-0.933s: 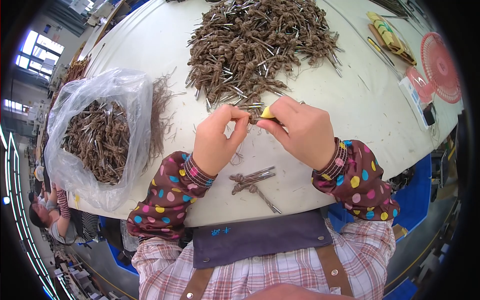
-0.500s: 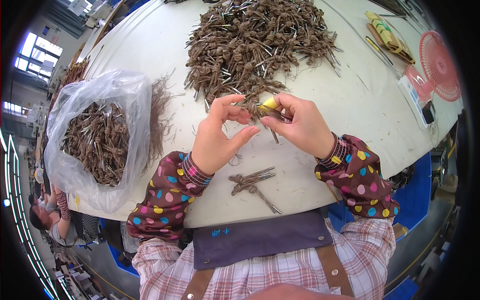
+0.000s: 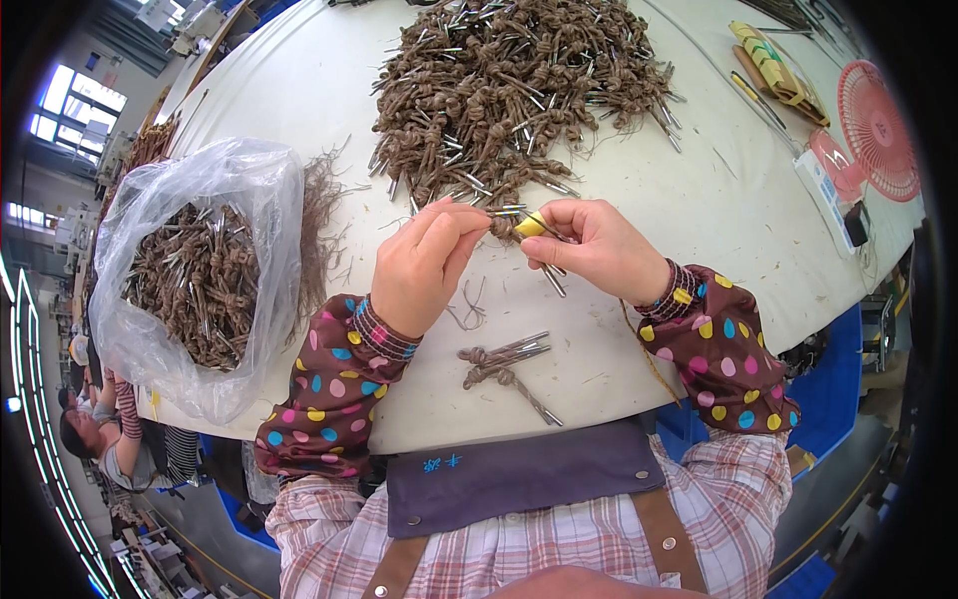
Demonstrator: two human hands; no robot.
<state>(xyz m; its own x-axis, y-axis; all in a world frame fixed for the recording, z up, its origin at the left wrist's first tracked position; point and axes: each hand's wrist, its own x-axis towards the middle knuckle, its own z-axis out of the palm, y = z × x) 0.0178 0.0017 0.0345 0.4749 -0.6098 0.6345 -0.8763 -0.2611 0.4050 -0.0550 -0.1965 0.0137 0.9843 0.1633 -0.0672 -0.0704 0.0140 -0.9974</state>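
Note:
My left hand point(image 3: 424, 262) is closed in a pinch at a metal-tipped end of a knotted brown cord point(image 3: 503, 226). Facing it, my right hand point(image 3: 599, 248) grips the same cord, and metal tips stick out below the fingers. Something yellow point(image 3: 530, 226) shows at the right fingertips; whether it is a finger cover or part of a tool, I cannot tell. Below my hands, a few knotted cords with metal tips point(image 3: 504, 367) lie crossed on the white table point(image 3: 689, 230). Just beyond, a large heap of similar cords point(image 3: 519, 90) spreads out.
At left stands a clear plastic bag point(image 3: 274, 240) filled with such cords, beside loose brown threads point(image 3: 317, 230). A pink fan point(image 3: 876, 130), a white power strip point(image 3: 830, 200) and a yellow-green bundle point(image 3: 778, 70) sit at right. Another person point(image 3: 95, 439) is at far left.
My left fingers, spread apart before, have come together on the cord's end. The left hand has turned back-up and shifted slightly left. My right hand keeps its grip nearly in place.

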